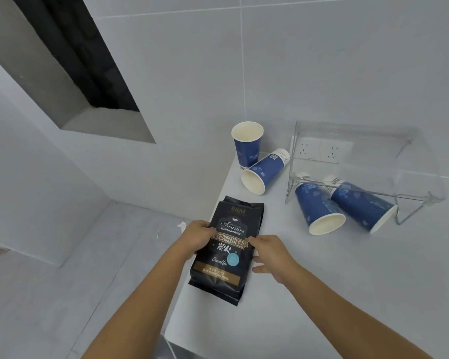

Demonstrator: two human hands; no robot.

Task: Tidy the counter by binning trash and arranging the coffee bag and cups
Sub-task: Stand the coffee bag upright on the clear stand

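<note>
A black coffee bag [227,265] with gold lettering is near the left edge of the white counter [322,294]. My left hand [196,235] grips its left side, and my right hand [268,253] holds its right side with fingers spread. One blue paper cup [247,147] stands upright by the back wall. A second blue cup [266,172] lies on its side against it. Two more blue cups [318,209] [363,206] lie tipped over under a clear acrylic cover.
The clear acrylic cover [353,161] juts out from the wall over a white double socket [319,149]. The counter's left edge drops to a lower grey floor [75,268]. A recessed wall opening [88,81] sits at upper left.
</note>
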